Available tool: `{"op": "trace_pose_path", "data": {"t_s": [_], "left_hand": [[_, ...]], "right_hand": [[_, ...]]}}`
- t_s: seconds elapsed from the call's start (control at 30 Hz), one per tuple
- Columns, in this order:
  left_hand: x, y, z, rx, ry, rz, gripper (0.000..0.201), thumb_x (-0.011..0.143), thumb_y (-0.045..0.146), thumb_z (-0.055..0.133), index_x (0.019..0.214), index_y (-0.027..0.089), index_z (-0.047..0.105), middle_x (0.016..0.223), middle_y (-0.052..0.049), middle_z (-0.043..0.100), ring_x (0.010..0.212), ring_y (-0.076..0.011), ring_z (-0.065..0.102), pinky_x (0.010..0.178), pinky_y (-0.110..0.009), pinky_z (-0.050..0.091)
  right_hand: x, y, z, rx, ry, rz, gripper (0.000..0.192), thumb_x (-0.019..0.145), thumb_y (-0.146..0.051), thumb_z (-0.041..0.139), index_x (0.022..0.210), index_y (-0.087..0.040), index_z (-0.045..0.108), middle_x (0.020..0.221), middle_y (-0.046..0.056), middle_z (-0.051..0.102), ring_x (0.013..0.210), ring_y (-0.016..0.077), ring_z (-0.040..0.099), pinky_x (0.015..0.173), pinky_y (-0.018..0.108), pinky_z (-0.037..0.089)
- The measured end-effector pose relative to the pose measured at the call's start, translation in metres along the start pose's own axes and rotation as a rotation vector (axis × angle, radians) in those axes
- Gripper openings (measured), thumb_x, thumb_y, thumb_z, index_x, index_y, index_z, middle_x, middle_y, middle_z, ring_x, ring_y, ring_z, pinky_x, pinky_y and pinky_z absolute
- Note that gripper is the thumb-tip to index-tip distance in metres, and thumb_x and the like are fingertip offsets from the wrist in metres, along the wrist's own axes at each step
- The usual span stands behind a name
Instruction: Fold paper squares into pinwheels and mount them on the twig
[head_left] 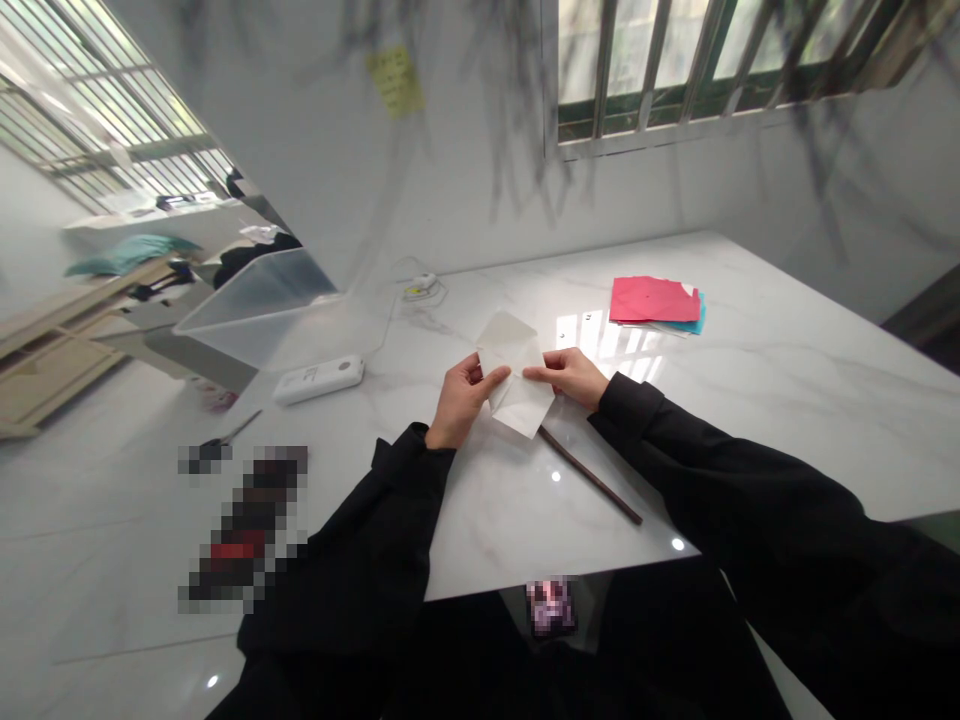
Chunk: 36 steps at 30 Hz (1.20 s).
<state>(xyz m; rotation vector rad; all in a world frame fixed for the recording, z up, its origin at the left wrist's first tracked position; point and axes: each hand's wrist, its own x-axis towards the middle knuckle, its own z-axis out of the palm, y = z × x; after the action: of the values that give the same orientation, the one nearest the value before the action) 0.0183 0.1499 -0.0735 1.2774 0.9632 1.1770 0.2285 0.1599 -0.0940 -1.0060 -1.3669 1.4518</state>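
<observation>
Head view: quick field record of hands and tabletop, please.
left hand: pinches left edge of the white paper
right hand: pinches its right edge
paper state: folded, held just above the table
thin brown stick: lies on the table below the paper, untouched
coloured paper stack: red sheet on top, far right of the hands
white device: left of the hands
clear plastic bin: far left, at the table edge

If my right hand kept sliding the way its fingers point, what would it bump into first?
The right hand points left across the white paper, so it would likely meet the left hand first; the fingertips are almost touching already, though depth is hard to judge.
</observation>
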Motion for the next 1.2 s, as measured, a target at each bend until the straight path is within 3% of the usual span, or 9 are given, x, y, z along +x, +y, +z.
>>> {"op": "trace_pose_path", "data": {"t_s": [0.17, 0.33, 0.43, 0.53, 0.77, 0.9, 1.0, 1.1, 1.2], "left_hand": [[0.005, 0.006, -0.006, 0.057, 0.089, 0.011, 0.062, 0.087, 0.051, 0.076, 0.137, 0.019, 0.058, 0.094, -0.006, 0.076, 0.069, -0.0149, 0.07, 0.065, -0.026, 0.058], [0.001, 0.01, -0.007, 0.301, -0.024, 0.203, 0.066, 0.086, 0.027, 0.074, 0.148, 0.025, 0.051, 0.116, -0.008, 0.072, 0.077, -0.0126, 0.071, 0.074, -0.028, 0.061], [-0.005, 0.009, -0.003, 0.42, -0.145, 0.285, 0.066, 0.082, 0.022, 0.078, 0.144, 0.028, 0.058, 0.132, -0.009, 0.067, 0.086, -0.014, 0.072, 0.082, -0.029, 0.061], [-0.008, 0.006, 0.001, 0.443, -0.178, 0.321, 0.055, 0.081, 0.026, 0.081, 0.134, 0.025, 0.067, 0.134, -0.009, 0.068, 0.095, -0.0176, 0.072, 0.085, -0.032, 0.061], [-0.006, 0.003, 0.004, 0.397, -0.009, 0.377, 0.029, 0.085, 0.042, 0.081, 0.102, 0.019, 0.077, 0.106, -0.007, 0.074, 0.09, -0.0184, 0.07, 0.084, -0.031, 0.06], [-0.005, 0.002, 0.005, 0.341, 0.012, 0.327, 0.029, 0.084, 0.041, 0.081, 0.103, 0.018, 0.076, 0.106, -0.006, 0.073, 0.084, -0.0164, 0.07, 0.078, -0.028, 0.059], [-0.005, 0.003, 0.007, 0.258, -0.009, 0.264, 0.051, 0.083, 0.039, 0.083, 0.129, 0.022, 0.067, 0.113, -0.007, 0.073, 0.085, -0.0174, 0.072, 0.076, -0.029, 0.061], [-0.006, 0.004, 0.008, 0.172, -0.003, 0.222, 0.089, 0.079, 0.037, 0.087, 0.156, 0.027, 0.042, 0.115, -0.009, 0.075, 0.091, -0.022, 0.075, 0.077, -0.031, 0.062], [-0.006, 0.003, 0.008, 0.104, 0.009, 0.166, 0.113, 0.075, 0.038, 0.09, 0.165, 0.026, 0.023, 0.112, -0.01, 0.077, 0.096, -0.0259, 0.077, 0.081, -0.035, 0.063]], "right_hand": [[0.005, 0.0, -0.005, 0.063, 0.113, -0.006, 0.047, 0.066, -0.055, 0.089, 0.083, -0.014, 0.076, 0.074, 0.004, 0.072, 0.062, 0.0134, 0.058, 0.055, 0.026, 0.043], [0.009, 0.0, -0.011, 0.135, 0.242, -0.009, 0.044, 0.067, -0.054, 0.089, 0.084, -0.016, 0.074, 0.071, 0.004, 0.07, 0.062, 0.0156, 0.06, 0.053, 0.027, 0.044], [0.01, 0.001, -0.012, 0.205, 0.244, -0.005, 0.041, 0.068, -0.051, 0.09, 0.084, -0.017, 0.073, 0.073, 0.005, 0.071, 0.066, 0.0172, 0.063, 0.057, 0.028, 0.048], [0.01, 0.002, -0.011, 0.256, 0.21, -0.001, 0.041, 0.066, -0.048, 0.091, 0.085, -0.016, 0.074, 0.077, 0.005, 0.073, 0.068, 0.0169, 0.064, 0.057, 0.028, 0.049], [0.006, 0.003, -0.004, 0.175, 0.132, -0.002, 0.041, 0.067, -0.05, 0.089, 0.084, -0.015, 0.075, 0.072, 0.001, 0.067, 0.058, 0.0097, 0.051, 0.051, 0.024, 0.037], [0.004, 0.001, -0.002, 0.168, 0.108, 0.004, 0.042, 0.065, -0.047, 0.091, 0.087, -0.014, 0.077, 0.074, 0.001, 0.068, 0.057, 0.0081, 0.047, 0.05, 0.023, 0.035], [0.003, 0.001, -0.002, 0.129, 0.098, -0.001, 0.042, 0.067, -0.046, 0.09, 0.09, -0.014, 0.078, 0.076, 0.003, 0.07, 0.057, 0.0094, 0.05, 0.05, 0.024, 0.037], [0.003, 0.002, -0.001, 0.08, 0.075, -0.015, 0.041, 0.068, -0.047, 0.09, 0.09, -0.014, 0.078, 0.075, 0.003, 0.07, 0.057, 0.0102, 0.053, 0.05, 0.024, 0.04], [0.002, 0.003, 0.0, 0.04, 0.043, -0.024, 0.043, 0.07, -0.05, 0.088, 0.091, -0.014, 0.078, 0.078, 0.004, 0.072, 0.058, 0.0108, 0.055, 0.052, 0.025, 0.043]]}}
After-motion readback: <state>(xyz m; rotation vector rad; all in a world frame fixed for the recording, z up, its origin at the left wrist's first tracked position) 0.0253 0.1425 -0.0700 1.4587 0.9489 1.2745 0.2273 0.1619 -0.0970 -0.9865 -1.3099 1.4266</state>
